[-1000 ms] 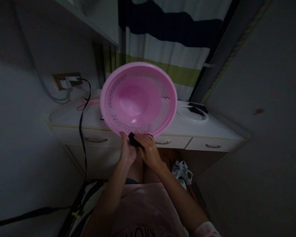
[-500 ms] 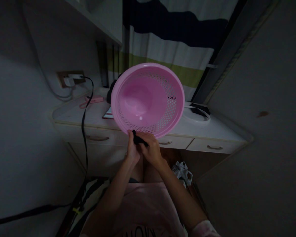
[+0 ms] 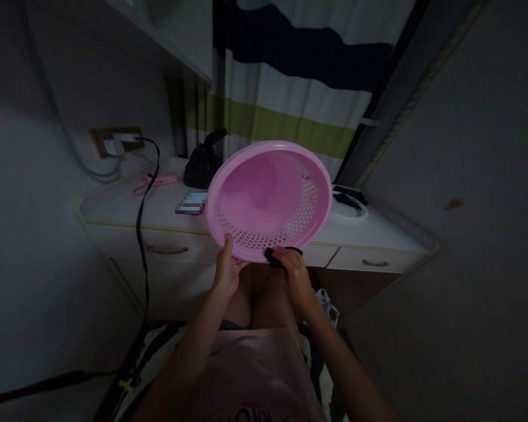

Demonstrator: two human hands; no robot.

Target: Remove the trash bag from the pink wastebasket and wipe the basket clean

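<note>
- A pink basket point(image 3: 266, 190) tilts its open mouth toward the person, in front of the desk point(image 3: 391, 234); whether its base touches the desktop cannot be told.
- The left hand point(image 3: 229, 271) is closed on the near side of the rim point(image 3: 325, 181), thumb over the lip, fingers curled beneath.
- The right hand point(image 3: 296, 274), fingers bent and partly closed, pinches a black cloth point(image 3: 276, 259) against the rim, just right of the left hand.
- The basket looks like thin plastic: probably light, fairly stiff, a little springy, its glossy surface likely slippery if wet.
- The rolled rim appears the surest hold, thumb above and fingers below; the perforated mesh point(image 3: 307, 196) looks weaker and likelier to flex.
- The cloth seems soft and limp, best held bunched under the fingertips.
</note>
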